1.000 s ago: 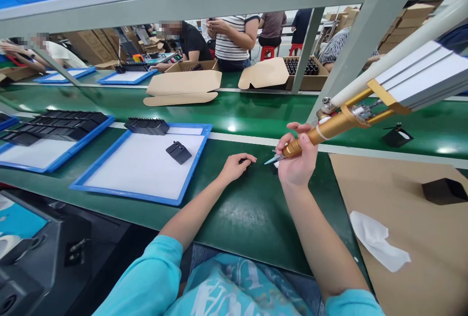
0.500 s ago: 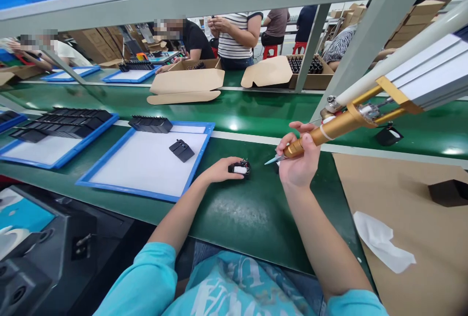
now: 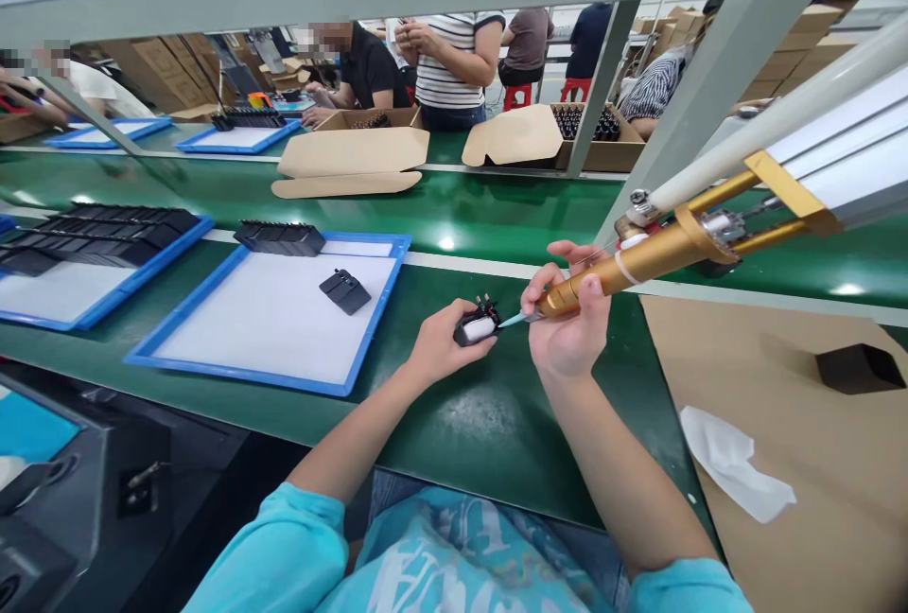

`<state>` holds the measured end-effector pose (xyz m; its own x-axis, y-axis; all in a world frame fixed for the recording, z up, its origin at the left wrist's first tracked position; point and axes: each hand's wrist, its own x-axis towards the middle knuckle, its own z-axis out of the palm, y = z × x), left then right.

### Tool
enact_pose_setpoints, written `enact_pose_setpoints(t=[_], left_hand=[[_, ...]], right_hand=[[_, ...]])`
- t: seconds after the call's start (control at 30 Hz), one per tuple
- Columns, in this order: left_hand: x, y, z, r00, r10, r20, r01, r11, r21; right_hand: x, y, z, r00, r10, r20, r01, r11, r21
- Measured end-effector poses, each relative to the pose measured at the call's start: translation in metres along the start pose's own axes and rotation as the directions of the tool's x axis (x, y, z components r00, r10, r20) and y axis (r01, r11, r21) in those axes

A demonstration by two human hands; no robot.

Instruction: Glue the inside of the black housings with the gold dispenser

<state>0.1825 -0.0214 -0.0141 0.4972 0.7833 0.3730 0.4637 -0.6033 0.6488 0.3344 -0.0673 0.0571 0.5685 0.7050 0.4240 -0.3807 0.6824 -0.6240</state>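
Note:
My left hand (image 3: 445, 343) is closed on a small black housing (image 3: 478, 327) with a white part inside and little pins at its top, tilted above the green bench. A gold dispensing gun (image 3: 602, 282) is gripped in my right hand (image 3: 573, 324). Its pale blue nozzle tip (image 3: 512, 320) points left and reaches the right edge of the housing; whether it touches is too small to tell. To the left, one black unit (image 3: 344, 291) lies on a blue-rimmed white tray (image 3: 270, 320), with a row of black units (image 3: 280, 237) along its back edge.
A second tray (image 3: 43, 296) at far left carries several black units. Cardboard (image 3: 773, 329) on the right holds a black open box (image 3: 860, 369) and crumpled white paper (image 3: 734, 466). A metal frame post (image 3: 716, 93) rises behind the gun. Several people work across the green conveyor (image 3: 482, 206).
My left hand has lifted and tilted the housing, moving it right. The gun in my right hand has shifted left, bringing its nozzle to the housing. The whole view has shifted slightly.

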Motion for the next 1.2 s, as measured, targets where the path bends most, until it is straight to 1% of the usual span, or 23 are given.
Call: enact_pose_setpoints(t=[0.13, 0.3, 0.53, 0.7, 0.8, 0.97, 1.07, 1.2], left_hand=[[-0.001, 0.003, -0.002, 0.999, 0.013, -0.03, -0.013, 1.0, -0.011], [-0.002, 0.01, -0.003, 0.996, 0.071, -0.052, -0.07, 0.997, 0.019], [-0.004, 0.011, -0.004, 0.996, 0.068, -0.053, -0.065, 0.997, 0.05], [-0.004, 0.005, 0.002, 0.992, 0.112, -0.06, -0.11, 0.993, 0.041], [-0.005, 0.004, 0.009, 0.997, 0.071, -0.043, -0.069, 0.996, 0.052], [-0.006, 0.01, 0.014, 1.0, 0.028, 0.005, -0.028, 0.998, 0.052], [-0.006, 0.015, 0.015, 0.999, 0.047, 0.016, -0.047, 0.998, 0.03], [-0.008, 0.02, 0.017, 0.996, 0.091, -0.02, -0.092, 0.995, -0.041]], right_hand=[[0.0, 0.0, 0.0, 1.0, 0.007, -0.004, -0.007, 1.0, -0.024], [-0.001, 0.0, 0.001, 1.0, -0.028, 0.006, 0.028, 0.999, -0.022], [0.0, -0.001, 0.002, 1.0, -0.006, -0.001, 0.006, 0.999, -0.048], [-0.001, -0.003, 0.003, 1.0, 0.005, 0.004, -0.005, 1.0, -0.004], [-0.002, -0.003, 0.005, 1.0, 0.024, -0.001, -0.024, 1.0, 0.007], [-0.003, -0.003, 0.007, 0.998, 0.054, -0.008, -0.054, 0.998, 0.025], [-0.005, -0.003, 0.008, 0.998, 0.063, -0.001, -0.063, 0.997, 0.033], [-0.01, -0.005, 0.011, 0.997, 0.071, 0.032, -0.072, 0.997, 0.034]])
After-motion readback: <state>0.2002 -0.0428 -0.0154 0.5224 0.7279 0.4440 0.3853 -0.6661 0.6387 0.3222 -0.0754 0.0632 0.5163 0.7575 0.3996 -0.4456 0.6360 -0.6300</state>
